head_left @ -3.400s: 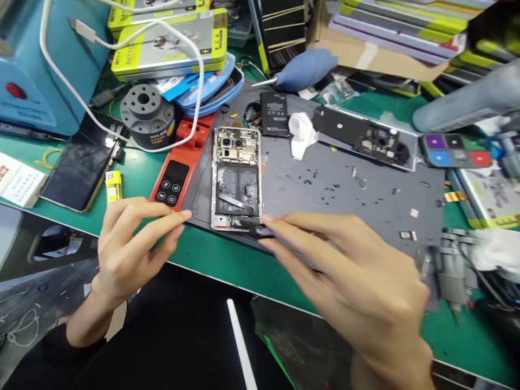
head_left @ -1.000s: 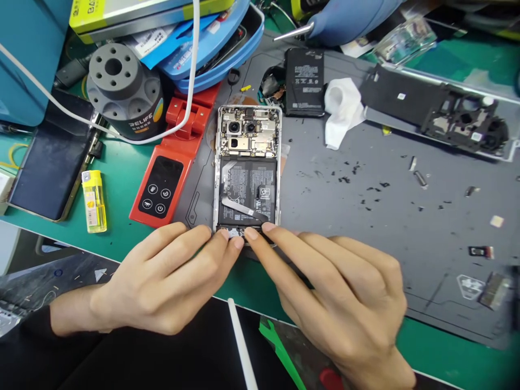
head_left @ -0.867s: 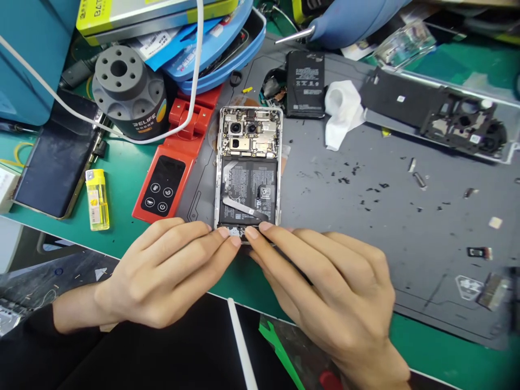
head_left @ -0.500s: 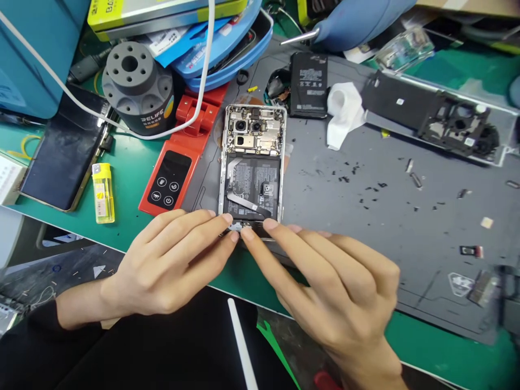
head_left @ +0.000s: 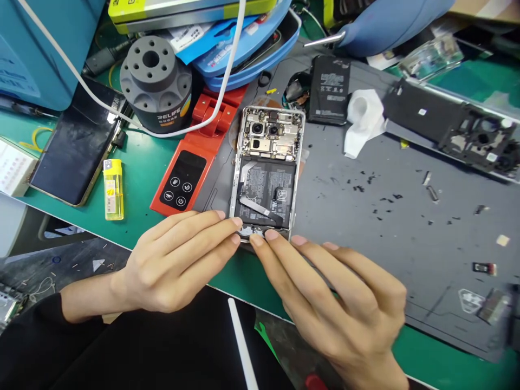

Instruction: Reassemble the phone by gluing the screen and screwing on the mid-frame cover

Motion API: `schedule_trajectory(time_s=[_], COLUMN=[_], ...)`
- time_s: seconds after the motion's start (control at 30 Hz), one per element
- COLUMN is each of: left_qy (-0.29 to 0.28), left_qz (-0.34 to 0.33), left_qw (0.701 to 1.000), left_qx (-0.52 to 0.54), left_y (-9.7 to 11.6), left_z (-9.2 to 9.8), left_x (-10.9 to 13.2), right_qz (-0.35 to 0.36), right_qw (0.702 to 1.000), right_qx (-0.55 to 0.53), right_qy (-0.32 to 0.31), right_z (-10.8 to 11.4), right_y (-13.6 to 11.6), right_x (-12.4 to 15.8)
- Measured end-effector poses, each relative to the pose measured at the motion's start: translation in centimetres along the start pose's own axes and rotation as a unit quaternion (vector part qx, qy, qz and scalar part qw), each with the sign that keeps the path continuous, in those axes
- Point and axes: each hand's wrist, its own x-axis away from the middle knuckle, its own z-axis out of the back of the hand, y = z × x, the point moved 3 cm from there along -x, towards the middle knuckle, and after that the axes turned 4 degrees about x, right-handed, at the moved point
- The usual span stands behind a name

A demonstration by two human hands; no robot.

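Yellow lighter (head_left: 112, 189), grey cylinder (head_left: 156, 83), loose battery (head_left: 329, 89)

Opened phone (head_left: 268, 173), back off, battery exposed, flat on mat

A green bench (head_left: 138, 173) carries a grey mat (head_left: 365, 227), a yellow lighter (head_left: 112, 189), a red device (head_left: 184, 176), a dark phone (head_left: 77, 146) and a grey cylinder (head_left: 156, 84); an opened phone (head_left: 268, 173) lies on the mat.
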Motion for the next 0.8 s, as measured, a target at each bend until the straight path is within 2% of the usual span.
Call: schedule_trajectory(time_s=[0.13,0.23,0.43,0.53,0.8], left_qy=[0.028,0.008,0.019,0.017,0.027], left_qz=[0.060,0.103,0.074,0.065,0.034], left_qw=[0.998,0.995,0.997,0.996,0.997], left_qx=[-0.021,-0.006,-0.019,-0.056,-0.063], left_y=[-0.1,-0.7,-2.0,-2.3,-2.7], left_z=[0.2,0.5,1.4,1.2,0.5], left_x=[-0.1,-0.3,-0.5,-0.5,-0.2], right_qz=[0.006,-0.007,-0.048,-0.043,-0.009], right_qw=[1.000,0.999,0.997,0.998,0.999], right_qx=[-0.015,-0.035,-0.049,-0.044,-0.019], right_qy=[0.005,0.004,0.018,0.024,0.042], right_z=[-0.1,-0.1,-0.1,-0.4,-0.9], right_y=[0.0,0.2,0.1,-0.1,-0.8], right_x=[0.0,-0.2,-1.7,-2.4,-2.3])
